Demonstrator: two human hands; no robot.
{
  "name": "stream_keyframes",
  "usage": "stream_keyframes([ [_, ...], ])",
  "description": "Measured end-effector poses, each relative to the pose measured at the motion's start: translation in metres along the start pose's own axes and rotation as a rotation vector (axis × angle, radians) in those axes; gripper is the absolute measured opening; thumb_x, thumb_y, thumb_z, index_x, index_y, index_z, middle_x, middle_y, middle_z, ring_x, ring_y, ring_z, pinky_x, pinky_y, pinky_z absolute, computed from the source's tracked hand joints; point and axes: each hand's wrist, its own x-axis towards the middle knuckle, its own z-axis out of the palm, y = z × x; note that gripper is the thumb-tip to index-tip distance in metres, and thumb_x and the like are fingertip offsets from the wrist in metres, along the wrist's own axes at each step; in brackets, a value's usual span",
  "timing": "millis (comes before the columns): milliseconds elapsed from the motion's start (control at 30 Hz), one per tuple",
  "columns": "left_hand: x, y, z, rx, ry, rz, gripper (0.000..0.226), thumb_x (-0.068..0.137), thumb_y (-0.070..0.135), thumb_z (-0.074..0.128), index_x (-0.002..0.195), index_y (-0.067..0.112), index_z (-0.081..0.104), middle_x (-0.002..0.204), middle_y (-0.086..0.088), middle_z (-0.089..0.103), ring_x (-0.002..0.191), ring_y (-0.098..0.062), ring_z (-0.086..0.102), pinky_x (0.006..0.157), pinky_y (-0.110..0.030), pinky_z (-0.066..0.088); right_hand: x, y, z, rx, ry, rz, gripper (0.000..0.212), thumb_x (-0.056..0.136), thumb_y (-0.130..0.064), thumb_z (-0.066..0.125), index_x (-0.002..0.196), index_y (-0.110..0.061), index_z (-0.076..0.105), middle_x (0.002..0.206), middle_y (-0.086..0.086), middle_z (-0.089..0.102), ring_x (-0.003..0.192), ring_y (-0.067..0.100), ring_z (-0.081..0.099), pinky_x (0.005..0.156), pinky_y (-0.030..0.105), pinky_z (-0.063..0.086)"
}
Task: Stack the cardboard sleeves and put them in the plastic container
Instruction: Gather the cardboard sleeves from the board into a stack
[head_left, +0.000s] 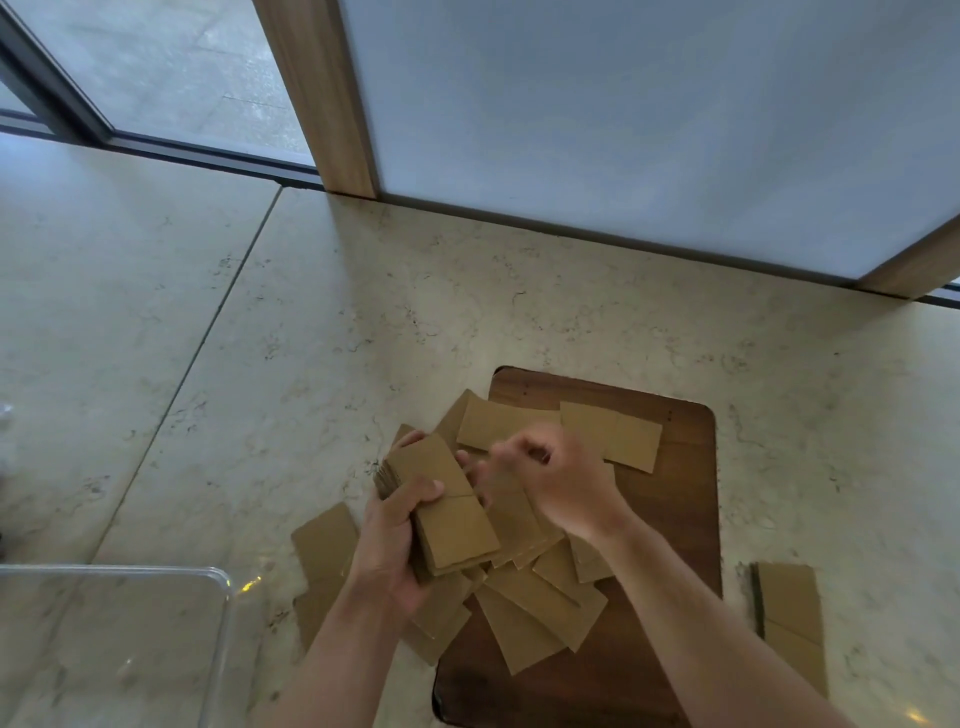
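Note:
My left hand (387, 540) grips a stack of flat brown cardboard sleeves (447, 512), held above the pile with its thumb across the top sleeve. My right hand (558, 475) hovers just right of the stack, blurred, fingers curled; I cannot tell whether it holds a sleeve. Several loose sleeves (540, 597) lie scattered over a dark wooden board (680, 519), and two more (610, 436) rest at its far end. A clear plastic container (221, 613) stands at the lower left.
A separate stack of sleeves (789, 618) lies on the marble counter right of the board. One sleeve (327, 540) lies left of the pile. A wood-framed frosted panel (649, 130) stands behind the counter.

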Motion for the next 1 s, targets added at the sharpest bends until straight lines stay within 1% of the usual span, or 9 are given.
stream_keyframes([
  [33, 0.001, 0.0, -0.002, -0.059, -0.019, 0.02, 0.062, 0.074, -0.003, 0.076, 0.128, 0.027, 0.068, 0.12, -0.025, 0.072, 0.106, -0.044, 0.074, 0.082, -0.058, 0.061, 0.01, 0.004, -0.005, -0.104, 0.085, -0.014, 0.019, 0.098, -0.048, 0.063, 0.106, -0.034, 0.072, 0.101, -0.013, 0.065, 0.088, 0.003, 0.057, 0.08, 0.027, 0.047],
  [133, 0.002, 0.003, -0.006, -0.086, -0.052, 0.053, 0.076, 0.07, -0.001, 0.089, 0.135, 0.031, 0.066, 0.12, -0.024, 0.073, 0.103, -0.041, 0.074, 0.086, -0.057, 0.059, 0.035, 0.012, -0.017, -0.585, 0.072, 0.01, 0.071, 0.091, -0.058, 0.066, 0.153, -0.03, 0.045, 0.139, -0.002, 0.041, 0.13, 0.021, 0.036, 0.109, 0.039, 0.037],
  [233, 0.002, 0.005, -0.006, -0.073, -0.001, 0.04, 0.079, 0.067, 0.016, 0.1, 0.136, 0.036, 0.066, 0.118, -0.02, 0.075, 0.097, -0.035, 0.074, 0.083, -0.055, 0.061, 0.048, 0.013, -0.021, -0.681, 0.096, -0.041, 0.063, 0.085, -0.061, 0.072, 0.138, -0.033, 0.058, 0.133, -0.004, 0.05, 0.128, 0.021, 0.04, 0.108, 0.039, 0.032],
  [333, 0.001, 0.006, -0.004, -0.113, -0.027, 0.017, 0.068, 0.068, 0.029, 0.101, 0.128, 0.031, 0.07, 0.116, -0.016, 0.074, 0.093, -0.031, 0.073, 0.081, -0.05, 0.063, 0.05, 0.011, -0.029, -0.416, 0.265, -0.087, 0.03, 0.087, -0.043, 0.08, 0.107, -0.025, 0.067, 0.105, -0.011, 0.063, 0.103, 0.012, 0.059, 0.095, 0.027, 0.04],
  [433, 0.0, 0.007, -0.002, -0.13, -0.051, -0.007, 0.065, 0.069, 0.035, 0.1, 0.127, 0.031, 0.07, 0.124, -0.017, 0.073, 0.097, -0.03, 0.073, 0.083, -0.05, 0.063, 0.045, 0.009, -0.039, -0.008, 0.351, -0.007, 0.02, 0.09, -0.027, 0.081, 0.095, -0.02, 0.063, 0.088, -0.008, 0.067, 0.077, 0.008, 0.063, 0.068, 0.01, 0.049],
  [600, -0.002, 0.006, 0.005, -0.124, -0.073, -0.022, 0.064, 0.069, 0.04, 0.1, 0.126, 0.031, 0.072, 0.124, -0.018, 0.074, 0.098, -0.031, 0.074, 0.083, -0.051, 0.063, 0.016, 0.002, -0.046, 0.507, 0.367, 0.121, 0.009, 0.096, -0.024, 0.073, 0.103, -0.027, 0.07, 0.105, 0.002, 0.074, 0.093, 0.017, 0.073, 0.067, 0.022, 0.056],
  [767, -0.006, 0.004, 0.014, -0.135, -0.212, -0.162, 0.064, 0.081, 0.054, 0.086, 0.137, 0.027, 0.069, 0.126, -0.017, 0.072, 0.1, -0.031, 0.075, 0.078, -0.051, 0.064, -0.012, 0.004, -0.059, 0.786, 0.027, -0.008, 0.032, 0.091, -0.003, 0.069, 0.118, -0.021, 0.073, 0.097, 0.002, 0.068, 0.066, 0.015, 0.066, 0.043, 0.028, 0.053],
  [900, -0.013, 0.005, 0.026, -0.013, -0.235, -0.206, 0.084, 0.079, 0.063, 0.081, 0.148, 0.022, 0.053, 0.128, -0.02, 0.071, 0.108, -0.037, 0.073, 0.085, -0.058, 0.063, -0.026, 0.001, -0.084, 0.635, -0.423, -0.1, 0.071, 0.082, -0.005, 0.083, 0.143, -0.029, 0.057, 0.098, -0.005, 0.07, 0.072, 0.013, 0.064, 0.054, 0.022, 0.053],
  [1000, -0.019, 0.002, 0.039, 0.111, -0.264, -0.189, 0.083, 0.07, 0.061, 0.09, 0.138, 0.02, 0.065, 0.13, -0.023, 0.072, 0.11, -0.041, 0.074, 0.081, -0.055, 0.065, -0.027, -0.015, -0.079, 0.463, -0.384, -0.082, 0.058, 0.081, -0.012, 0.089, 0.132, -0.028, 0.065, 0.101, -0.005, 0.079, 0.083, 0.016, 0.075, 0.068, 0.023, 0.061],
])
